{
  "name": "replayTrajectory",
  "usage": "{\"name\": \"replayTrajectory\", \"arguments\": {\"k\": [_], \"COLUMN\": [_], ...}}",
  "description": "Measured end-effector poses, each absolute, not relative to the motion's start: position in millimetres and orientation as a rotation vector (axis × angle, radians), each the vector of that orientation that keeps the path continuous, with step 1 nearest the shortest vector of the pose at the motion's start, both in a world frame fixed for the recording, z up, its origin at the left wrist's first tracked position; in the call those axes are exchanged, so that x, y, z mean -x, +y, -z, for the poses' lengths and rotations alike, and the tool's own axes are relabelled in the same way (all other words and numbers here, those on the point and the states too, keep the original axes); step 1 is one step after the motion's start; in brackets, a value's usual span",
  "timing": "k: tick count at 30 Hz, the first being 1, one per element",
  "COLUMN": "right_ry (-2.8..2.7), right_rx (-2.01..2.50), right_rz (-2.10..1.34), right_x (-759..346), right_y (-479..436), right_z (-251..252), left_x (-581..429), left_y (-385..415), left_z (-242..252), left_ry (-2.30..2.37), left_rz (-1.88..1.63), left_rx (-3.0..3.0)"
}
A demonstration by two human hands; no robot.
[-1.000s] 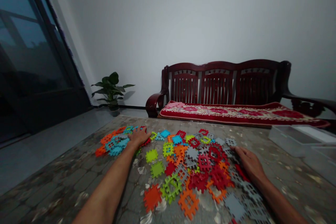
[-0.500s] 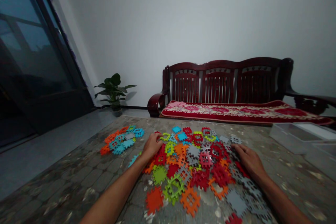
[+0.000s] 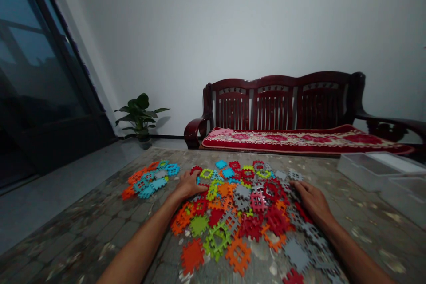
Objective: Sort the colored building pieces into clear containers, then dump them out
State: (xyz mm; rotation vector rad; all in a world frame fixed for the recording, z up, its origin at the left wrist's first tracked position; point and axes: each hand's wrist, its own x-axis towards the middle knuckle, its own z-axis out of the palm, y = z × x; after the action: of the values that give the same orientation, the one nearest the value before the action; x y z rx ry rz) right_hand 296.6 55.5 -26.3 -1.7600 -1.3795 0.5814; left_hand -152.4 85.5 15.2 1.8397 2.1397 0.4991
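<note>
A loose pile of flat interlocking plastic tiles with toothed edges covers the middle of the table, in red, orange, green, blue, pink and grey. At its left edge lies my left hand [image 3: 188, 185], thumb and fingers apart, by a red tile [image 3: 196, 170] and a green window-shaped tile [image 3: 207, 173]. My right hand [image 3: 311, 198] rests along the right edge with fingers stretched out, touching grey tiles [image 3: 295, 175]; its palm side is hidden. Nearer me lie a solid orange tile [image 3: 192, 256], a green tile [image 3: 218, 240] and an orange window-shaped tile [image 3: 238, 255].
A smaller group of orange and blue tiles [image 3: 146, 182] lies on the left of the stone-patterned table [image 3: 109, 230]. Clear plastic boxes [image 3: 362, 173] stand at the right. Behind are a dark wooden bench [image 3: 273, 102] and a potted plant [image 3: 141, 115].
My left hand has shifted slightly left and its thumb and fingers have spread. Orange tiles beside its wrist show further out to the left. My right hand stays almost still.
</note>
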Motion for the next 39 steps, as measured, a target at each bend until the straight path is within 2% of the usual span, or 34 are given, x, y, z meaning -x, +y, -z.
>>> {"name": "replayTrajectory", "arguments": {"k": [11,18,27,33,39], "right_ry": [-1.43,-1.412,-1.59,-1.844,-1.805], "right_rx": [1.746,1.744,1.953,1.96,1.896], "right_rz": [-0.503,-0.465,0.047,-0.047,-0.135], "right_x": [-296,-296,-285,-276,-277], "right_y": [56,57,58,54,48], "right_z": [28,33,36,28,12], "left_x": [129,81,25,12,8], "left_y": [79,117,170,170,166], "left_z": [-41,-50,-26,-17,-27], "left_ry": [1.755,1.72,1.919,1.931,1.778], "left_rz": [-0.684,-0.721,-0.45,-0.426,-0.512], "left_rx": [-1.75,-1.943,-2.056,-2.053,-2.074]}}
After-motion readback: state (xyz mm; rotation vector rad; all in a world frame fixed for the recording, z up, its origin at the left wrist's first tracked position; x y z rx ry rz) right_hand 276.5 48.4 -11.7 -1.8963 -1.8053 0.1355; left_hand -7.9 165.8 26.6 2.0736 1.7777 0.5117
